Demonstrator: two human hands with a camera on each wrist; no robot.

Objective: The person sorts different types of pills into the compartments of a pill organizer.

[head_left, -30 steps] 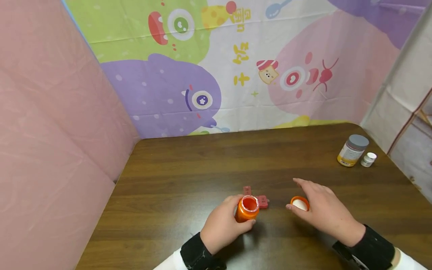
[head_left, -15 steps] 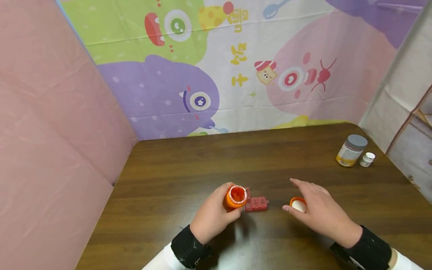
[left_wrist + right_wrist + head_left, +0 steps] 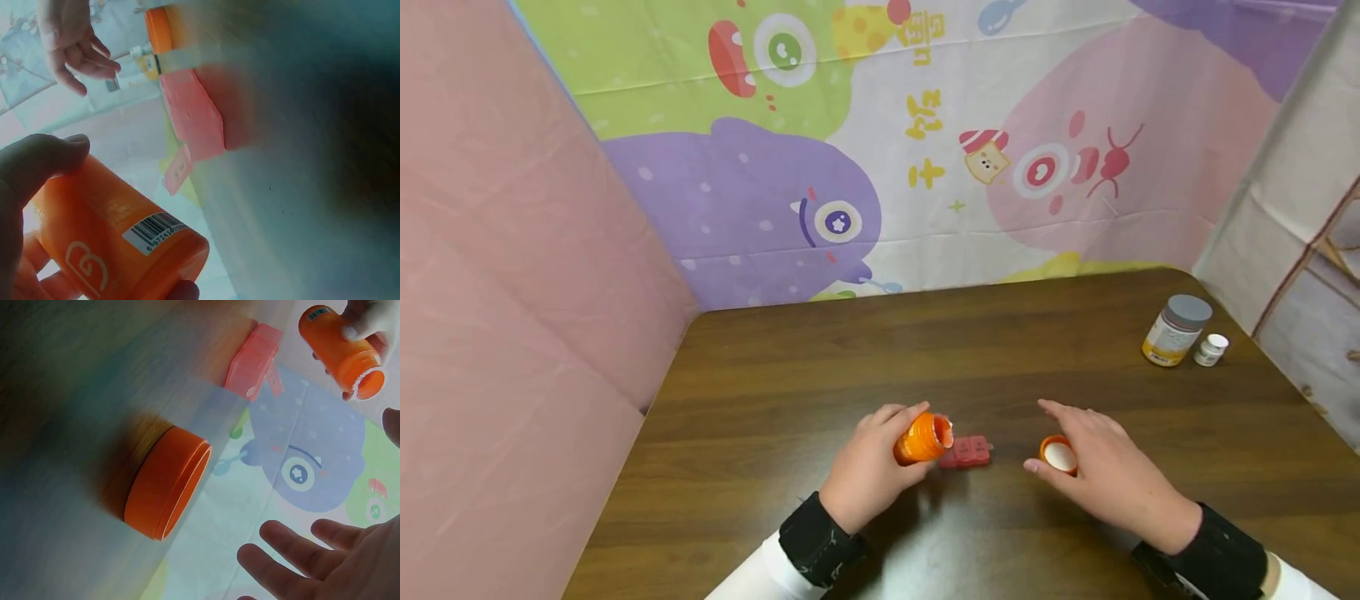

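Orange bottle (image 3: 917, 439) is gripped by your left hand (image 3: 861, 471), raised and tilted, mouth to the right. Your right hand (image 3: 1112, 471), fingers extended and holding nothing, is best kept from knocking the upturned cap (image 3: 1060, 456) beside it. Tip slowly, keeping the mouth low over the red pill box (image 3: 970, 451). Well behind stand a grey-lidded jar (image 3: 1175, 333) and a small white bottle (image 3: 1211, 351).

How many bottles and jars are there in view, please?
3: the orange bottle in the left hand, and, near the far right corner of the table, the jar with the gray lid and the small white bottle.
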